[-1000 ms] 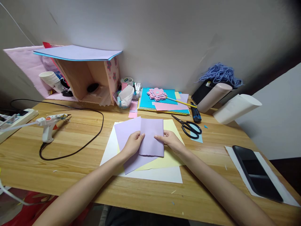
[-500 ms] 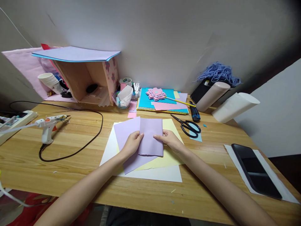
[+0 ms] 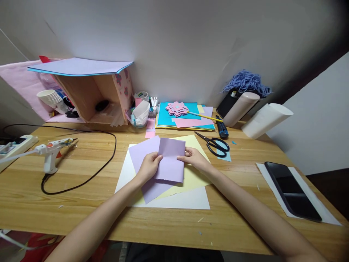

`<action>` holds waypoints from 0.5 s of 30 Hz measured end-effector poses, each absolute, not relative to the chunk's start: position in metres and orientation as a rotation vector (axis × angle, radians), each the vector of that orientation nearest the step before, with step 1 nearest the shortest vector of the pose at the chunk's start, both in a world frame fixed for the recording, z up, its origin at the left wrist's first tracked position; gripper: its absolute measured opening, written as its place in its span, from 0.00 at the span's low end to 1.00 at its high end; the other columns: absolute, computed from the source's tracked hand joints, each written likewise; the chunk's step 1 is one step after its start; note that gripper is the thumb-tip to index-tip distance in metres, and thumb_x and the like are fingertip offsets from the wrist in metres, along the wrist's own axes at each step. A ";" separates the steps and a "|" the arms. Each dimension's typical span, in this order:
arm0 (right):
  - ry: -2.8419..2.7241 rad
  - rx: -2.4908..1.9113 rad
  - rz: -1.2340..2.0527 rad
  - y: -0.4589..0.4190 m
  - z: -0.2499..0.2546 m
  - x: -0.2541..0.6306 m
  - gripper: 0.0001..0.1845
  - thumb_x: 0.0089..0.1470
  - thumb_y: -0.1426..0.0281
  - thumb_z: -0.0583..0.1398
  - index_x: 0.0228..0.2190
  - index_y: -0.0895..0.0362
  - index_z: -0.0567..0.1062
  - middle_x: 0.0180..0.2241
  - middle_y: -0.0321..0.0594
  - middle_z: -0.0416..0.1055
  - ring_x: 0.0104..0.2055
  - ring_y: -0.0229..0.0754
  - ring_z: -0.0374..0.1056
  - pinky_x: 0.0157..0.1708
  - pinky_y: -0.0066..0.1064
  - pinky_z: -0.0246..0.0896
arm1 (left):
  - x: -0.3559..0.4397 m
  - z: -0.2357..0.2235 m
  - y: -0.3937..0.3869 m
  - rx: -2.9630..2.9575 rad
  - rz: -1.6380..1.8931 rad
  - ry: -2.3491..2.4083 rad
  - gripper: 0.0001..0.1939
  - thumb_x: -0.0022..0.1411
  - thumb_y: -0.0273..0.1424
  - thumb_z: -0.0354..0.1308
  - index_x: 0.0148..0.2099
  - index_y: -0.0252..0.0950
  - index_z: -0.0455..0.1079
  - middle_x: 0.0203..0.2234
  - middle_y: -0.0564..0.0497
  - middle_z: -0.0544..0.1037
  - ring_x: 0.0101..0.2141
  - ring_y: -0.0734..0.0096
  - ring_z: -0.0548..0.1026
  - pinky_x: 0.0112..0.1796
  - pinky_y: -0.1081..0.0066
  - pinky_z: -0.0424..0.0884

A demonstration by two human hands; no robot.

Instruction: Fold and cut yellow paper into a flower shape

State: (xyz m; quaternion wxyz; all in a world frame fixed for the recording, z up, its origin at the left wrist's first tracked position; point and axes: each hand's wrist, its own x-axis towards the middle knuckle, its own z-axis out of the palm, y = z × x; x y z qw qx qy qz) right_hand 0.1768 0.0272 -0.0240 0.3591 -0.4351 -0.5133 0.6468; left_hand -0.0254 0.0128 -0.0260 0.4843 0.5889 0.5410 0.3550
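Note:
A small purple sheet of paper [image 3: 170, 165], which looks folded, is held up between my two hands. My left hand [image 3: 148, 166] pinches its left edge, thumb on the near face. On the opposite edge my right hand [image 3: 195, 158] grips it the same way, with the fingers behind. Below it lie a larger purple sheet [image 3: 141, 153], a yellow sheet [image 3: 195, 178] and a white sheet [image 3: 188, 199], overlapping on the wooden table. Black-handled scissors [image 3: 216, 145] rest to the right of my right hand, partly over a light blue paper scrap [image 3: 225, 155].
At left lies a glue gun [image 3: 51, 154] with a looping black cord. Behind stand an open box [image 3: 124, 91] and a paper flower [image 3: 177, 108] on coloured sheets. A box cutter [image 3: 222, 127], paper rolls [image 3: 267, 120] and a phone [image 3: 293, 191] are at right.
The view has shifted slightly. The small purple sheet has tilted a little in my hands, its lower edge leaning left. Both hands keep their grip.

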 end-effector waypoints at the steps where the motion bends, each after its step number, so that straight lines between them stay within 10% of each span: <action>1: -1.334 -1.141 1.655 0.028 -0.025 0.177 0.18 0.41 0.63 0.64 0.34 0.60 0.72 0.27 0.38 0.73 0.29 0.39 0.70 0.29 0.27 0.64 | -0.026 -0.026 0.013 1.443 0.868 1.317 0.14 0.54 0.39 0.49 0.23 0.34 0.61 0.18 0.55 0.66 0.22 0.74 0.62 0.24 0.75 0.57; 15: -1.191 -1.136 1.581 0.034 -0.032 0.181 0.16 0.41 0.58 0.62 0.22 0.60 0.71 0.20 0.35 0.70 0.22 0.36 0.66 0.24 0.27 0.62 | -0.030 -0.033 0.020 1.485 0.805 1.293 0.15 0.54 0.40 0.50 0.23 0.34 0.61 0.16 0.57 0.61 0.20 0.77 0.58 0.22 0.75 0.54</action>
